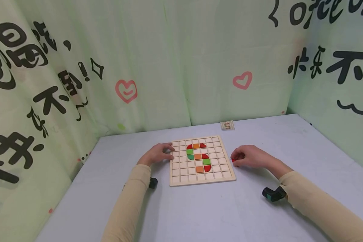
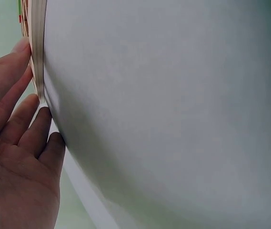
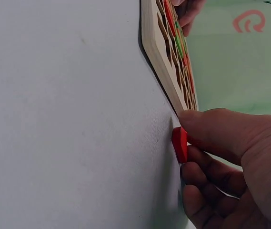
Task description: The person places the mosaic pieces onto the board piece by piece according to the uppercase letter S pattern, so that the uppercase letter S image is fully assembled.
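A square wooden grid board [image 1: 202, 183] lies on the table, with red, orange and green tiles [image 1: 206, 162] set in its middle cells in an S-like shape. Some of the red tiles have one rounded corner. My left hand [image 1: 158, 153] touches the board's left edge, thumb and fingers fairly straight against its side [image 2: 37, 52]. Just off the board's right edge, my right hand [image 1: 251, 156] pinches a small red tile [image 3: 179, 144] between thumb and fingers, low over the table. Part of that tile is hidden by the fingers.
A small card [image 1: 227, 125] with a matching coloured pattern lies behind the board at the table's back edge. Pale green curtains [image 1: 181, 67] with black writing and pink hearts stand behind and beside the white table [image 1: 196, 215].
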Available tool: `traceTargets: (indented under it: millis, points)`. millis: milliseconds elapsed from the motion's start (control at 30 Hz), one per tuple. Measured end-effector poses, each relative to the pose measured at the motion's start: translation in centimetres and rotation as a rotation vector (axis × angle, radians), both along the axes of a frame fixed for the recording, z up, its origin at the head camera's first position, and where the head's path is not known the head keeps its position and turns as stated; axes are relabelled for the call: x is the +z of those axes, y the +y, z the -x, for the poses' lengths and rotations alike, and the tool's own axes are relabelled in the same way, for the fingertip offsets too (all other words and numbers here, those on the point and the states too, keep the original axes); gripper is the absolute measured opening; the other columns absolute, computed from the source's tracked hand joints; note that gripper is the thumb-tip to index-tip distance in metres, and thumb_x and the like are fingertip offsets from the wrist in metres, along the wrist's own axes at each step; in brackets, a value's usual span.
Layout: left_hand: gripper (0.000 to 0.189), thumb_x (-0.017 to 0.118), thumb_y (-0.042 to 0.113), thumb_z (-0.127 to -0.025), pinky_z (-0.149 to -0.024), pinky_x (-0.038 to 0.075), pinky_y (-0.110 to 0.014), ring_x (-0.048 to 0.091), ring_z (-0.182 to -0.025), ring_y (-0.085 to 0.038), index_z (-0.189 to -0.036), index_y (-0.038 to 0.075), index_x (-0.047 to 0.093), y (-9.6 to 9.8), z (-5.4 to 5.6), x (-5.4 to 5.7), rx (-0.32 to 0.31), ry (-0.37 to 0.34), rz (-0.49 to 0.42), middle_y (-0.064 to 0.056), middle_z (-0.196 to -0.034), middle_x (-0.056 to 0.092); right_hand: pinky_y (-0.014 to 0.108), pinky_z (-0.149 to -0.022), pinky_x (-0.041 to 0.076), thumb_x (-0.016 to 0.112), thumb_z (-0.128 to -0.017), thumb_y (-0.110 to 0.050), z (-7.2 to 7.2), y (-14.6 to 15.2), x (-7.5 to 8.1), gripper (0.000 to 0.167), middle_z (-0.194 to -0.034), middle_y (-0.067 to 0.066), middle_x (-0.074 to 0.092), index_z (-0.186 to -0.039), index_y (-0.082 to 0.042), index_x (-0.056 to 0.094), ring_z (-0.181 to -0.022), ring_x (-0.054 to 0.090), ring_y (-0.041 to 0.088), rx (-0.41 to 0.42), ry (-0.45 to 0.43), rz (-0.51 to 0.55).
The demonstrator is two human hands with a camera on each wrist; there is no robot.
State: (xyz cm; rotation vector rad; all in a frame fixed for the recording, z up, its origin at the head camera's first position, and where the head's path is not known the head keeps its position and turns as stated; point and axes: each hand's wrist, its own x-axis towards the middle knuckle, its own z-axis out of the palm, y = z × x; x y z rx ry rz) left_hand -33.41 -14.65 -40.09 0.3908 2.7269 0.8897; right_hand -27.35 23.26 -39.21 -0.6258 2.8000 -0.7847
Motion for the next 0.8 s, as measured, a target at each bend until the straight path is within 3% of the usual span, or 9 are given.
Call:
traceTargets:
  millis: [467,800]
  points:
    - [0.035,0.075,0.021,-0.086,-0.116,0.025,-0.046,0.027,-0.145,-0.028,-0.120,0.013,0.068,0.05,-0.03,-0.08,0.013,-0.002,-0.004,-0.002,-0.153,0.042,0.034,-0.078,0.050,0.075,-0.083,-0.015,-0.10,0.02,0.24,0.028,-0.094,0.001,0.062,-0.108,-0.002,0.068,-0.085,0.055,0.018,0.004,0.012,-0.046]
    - [0.036,0.075,0.021,-0.087,-0.116,0.026,-0.045,0.027,-0.145,-0.028,-0.121,0.013,0.068,0.13,-0.09,0.05,0.010,-0.006,-0.004,-0.002,-0.153,0.041,0.035,-0.077,0.051,0.074,-0.085,-0.013,-0.03,0.41,-0.21,0.022,-0.094,0.001,0.065,-0.105,-0.004,0.070,-0.084,0.057,0.016,0.004,0.063,-0.023]
